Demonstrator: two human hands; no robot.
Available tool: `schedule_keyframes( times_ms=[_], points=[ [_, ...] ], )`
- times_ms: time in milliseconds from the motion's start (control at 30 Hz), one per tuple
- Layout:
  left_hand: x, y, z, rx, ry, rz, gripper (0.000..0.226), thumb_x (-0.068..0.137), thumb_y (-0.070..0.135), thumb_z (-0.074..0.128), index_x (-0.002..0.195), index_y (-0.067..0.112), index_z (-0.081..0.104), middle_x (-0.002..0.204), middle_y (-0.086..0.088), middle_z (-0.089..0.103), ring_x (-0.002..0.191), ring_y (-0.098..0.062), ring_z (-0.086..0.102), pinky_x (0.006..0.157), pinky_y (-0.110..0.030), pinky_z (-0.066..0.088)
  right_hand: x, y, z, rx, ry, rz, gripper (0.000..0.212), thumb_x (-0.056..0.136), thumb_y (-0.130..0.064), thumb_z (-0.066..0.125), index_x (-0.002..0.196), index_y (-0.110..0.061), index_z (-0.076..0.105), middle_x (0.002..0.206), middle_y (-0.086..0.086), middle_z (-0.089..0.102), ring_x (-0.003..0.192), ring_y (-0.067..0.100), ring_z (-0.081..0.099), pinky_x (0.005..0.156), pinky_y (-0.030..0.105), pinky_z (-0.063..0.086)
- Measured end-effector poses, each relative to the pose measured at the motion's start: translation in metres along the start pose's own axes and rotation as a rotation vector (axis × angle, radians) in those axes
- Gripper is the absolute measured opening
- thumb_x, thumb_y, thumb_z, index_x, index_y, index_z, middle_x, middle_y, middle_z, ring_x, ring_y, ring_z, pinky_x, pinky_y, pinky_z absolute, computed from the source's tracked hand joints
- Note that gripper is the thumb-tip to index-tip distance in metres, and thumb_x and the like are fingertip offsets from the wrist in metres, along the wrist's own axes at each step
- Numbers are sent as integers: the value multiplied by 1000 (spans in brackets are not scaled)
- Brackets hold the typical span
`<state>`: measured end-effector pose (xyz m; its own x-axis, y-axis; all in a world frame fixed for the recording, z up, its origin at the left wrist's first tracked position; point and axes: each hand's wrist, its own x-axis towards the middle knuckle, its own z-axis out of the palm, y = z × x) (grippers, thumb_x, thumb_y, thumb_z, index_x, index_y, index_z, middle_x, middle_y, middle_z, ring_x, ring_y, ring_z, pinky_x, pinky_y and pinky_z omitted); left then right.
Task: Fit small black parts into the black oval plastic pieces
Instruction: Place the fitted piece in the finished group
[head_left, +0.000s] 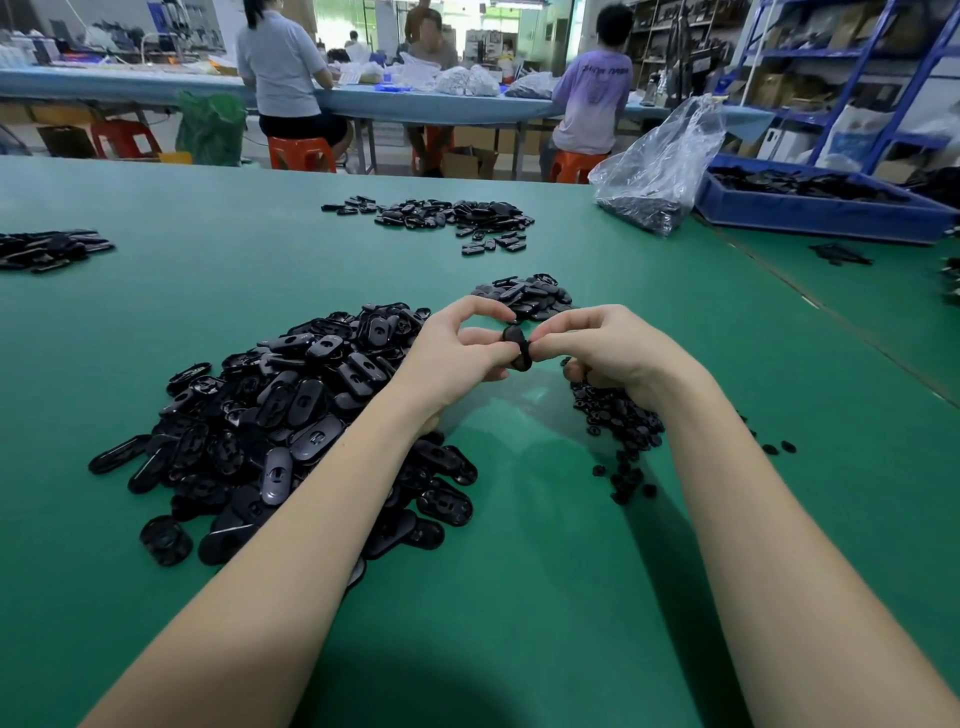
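Both my hands meet above the green table (519, 545), pinching one black oval piece (517, 347) between them. My left hand (457, 345) holds its left side with thumb and fingers. My right hand (602, 345) pinches its right side; whether a small part is under those fingers is hidden. A big heap of black oval pieces (291, 415) lies under my left forearm. A pile of small black parts (618, 426) sits under my right hand.
A small pile of oval pieces (530, 299) lies just beyond my hands, and more piles at the far middle (452, 215) and far left (47, 249). A plastic bag (660, 171) and a blue crate (821, 200) stand at the far right. People sit at another table behind.
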<state>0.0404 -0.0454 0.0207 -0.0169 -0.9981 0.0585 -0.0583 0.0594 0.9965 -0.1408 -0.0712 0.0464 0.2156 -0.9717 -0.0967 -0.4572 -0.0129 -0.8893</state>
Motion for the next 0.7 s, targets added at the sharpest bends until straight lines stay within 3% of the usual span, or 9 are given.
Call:
schedule_keyframes(
  times_ms=[133, 300, 500, 700],
  points=[
    [-2, 2, 1, -20, -20, 19, 25, 85, -6, 70, 104, 8, 71, 92, -12, 78, 84, -23, 72, 75, -22, 58, 2, 1, -1, 13, 25, 28, 9, 76, -22, 84, 76, -30, 81, 72, -2, 60, 51, 7, 44, 46, 19, 27],
    [-2, 3, 1, -59, -25, -4, 20, 85, -6, 71, 99, 9, 71, 89, -10, 77, 75, -21, 70, 78, -26, 60, 3, 4, -2, 36, 0, 44, 12, 77, -19, 83, 73, -30, 81, 65, -3, 57, 55, 12, 34, 46, 22, 22],
    [-4, 5, 0, -56, -39, 13, 18, 87, -3, 71, 96, 12, 70, 82, -4, 77, 71, -19, 70, 79, -25, 60, 5, 6, -2, 40, 14, 34, 14, 77, -19, 82, 71, -31, 80, 56, -10, 58, 52, 9, 34, 43, 20, 22],
    [-6, 7, 1, -45, -31, 23, 19, 87, -6, 69, 95, 11, 69, 83, -7, 75, 69, -19, 69, 75, -22, 59, 7, 7, -3, 31, 82, 63, 12, 73, -23, 88, 79, -26, 78, 66, -1, 54, 54, 11, 36, 43, 21, 25]
  ],
)
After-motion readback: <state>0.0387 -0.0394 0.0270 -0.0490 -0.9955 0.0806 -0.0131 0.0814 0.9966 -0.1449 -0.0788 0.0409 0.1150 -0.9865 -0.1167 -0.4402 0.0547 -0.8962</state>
